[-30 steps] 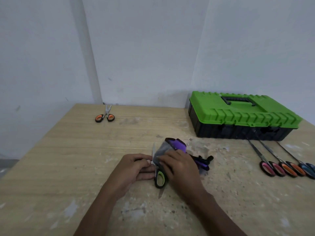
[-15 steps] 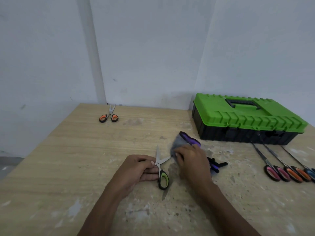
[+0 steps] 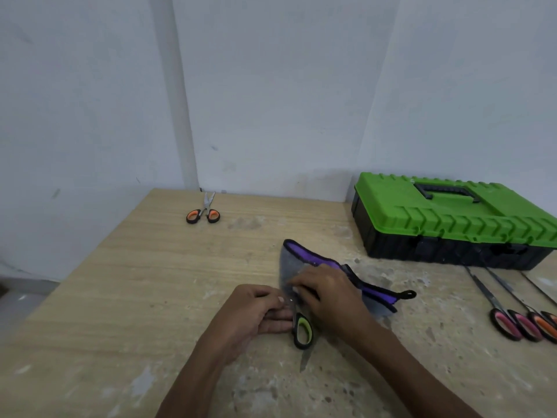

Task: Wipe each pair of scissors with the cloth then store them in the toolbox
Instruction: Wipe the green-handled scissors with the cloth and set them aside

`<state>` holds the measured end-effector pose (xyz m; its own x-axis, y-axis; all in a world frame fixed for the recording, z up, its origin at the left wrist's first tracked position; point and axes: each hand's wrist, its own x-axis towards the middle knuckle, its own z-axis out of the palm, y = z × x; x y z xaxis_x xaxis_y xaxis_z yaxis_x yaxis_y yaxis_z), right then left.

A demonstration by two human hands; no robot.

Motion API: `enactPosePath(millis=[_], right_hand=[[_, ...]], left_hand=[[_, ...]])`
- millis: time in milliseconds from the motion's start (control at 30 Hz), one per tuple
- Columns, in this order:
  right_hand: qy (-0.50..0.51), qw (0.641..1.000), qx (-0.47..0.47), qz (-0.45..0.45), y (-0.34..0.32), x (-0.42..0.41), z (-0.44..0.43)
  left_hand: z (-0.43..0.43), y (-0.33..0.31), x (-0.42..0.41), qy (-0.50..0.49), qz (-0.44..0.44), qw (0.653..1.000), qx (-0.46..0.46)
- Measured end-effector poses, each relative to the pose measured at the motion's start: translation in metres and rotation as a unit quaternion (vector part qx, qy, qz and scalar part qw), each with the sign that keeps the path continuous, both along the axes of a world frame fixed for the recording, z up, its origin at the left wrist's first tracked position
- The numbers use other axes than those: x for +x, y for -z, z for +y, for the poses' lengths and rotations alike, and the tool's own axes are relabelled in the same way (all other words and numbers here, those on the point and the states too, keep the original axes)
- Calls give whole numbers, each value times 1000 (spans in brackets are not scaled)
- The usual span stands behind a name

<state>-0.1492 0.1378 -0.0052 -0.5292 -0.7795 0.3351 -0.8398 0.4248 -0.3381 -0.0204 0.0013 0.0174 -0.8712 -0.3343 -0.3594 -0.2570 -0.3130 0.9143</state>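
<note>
Here, a worn wooden tabletop (image 3: 150, 282) with pale scuffed patches, pushed into a corner of plain white walls (image 3: 271, 86). The closed green-lidded toolbox (image 3: 446, 215) sits at the back. In front and left of the toolbox, the left hand (image 3: 256, 312) has its grip closed on the green-handled scissors (image 3: 302, 328), lying on the tabletop. The right hand (image 3: 328, 294) presses the grey-and-purple cloth (image 3: 304, 260) over their blades, grip clamped on the cloth. Just in front of the toolbox's right end lies a row of pink and orange-handled scissors (image 3: 509, 321). Far left of the toolbox, near the wall, lies an orange-handled pair (image 3: 203, 214).
</note>
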Motion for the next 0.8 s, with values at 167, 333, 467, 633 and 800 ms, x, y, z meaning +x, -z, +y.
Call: enactPosePath(millis=[167,333,467,633,800], right_hand=[[-33,999,24,-28,-11,-13,1],[9,999,35,-22,-10,-30,-24],[-31,998,52,-35,-20,-14,-7],[-49,996,64,-43,-25,-8,0],[41,997,50,-37,-18,-23,-26]], left_hand=[[-1,1,-2,6,-2,1000,-5],[-2,1,-2,0,-5,1000,1],[-2,2,-2,7,-4,1000,3],[-3,4,-4,14,-8,1000,-8],[-2,2,-3,6,-5,1000,-7]])
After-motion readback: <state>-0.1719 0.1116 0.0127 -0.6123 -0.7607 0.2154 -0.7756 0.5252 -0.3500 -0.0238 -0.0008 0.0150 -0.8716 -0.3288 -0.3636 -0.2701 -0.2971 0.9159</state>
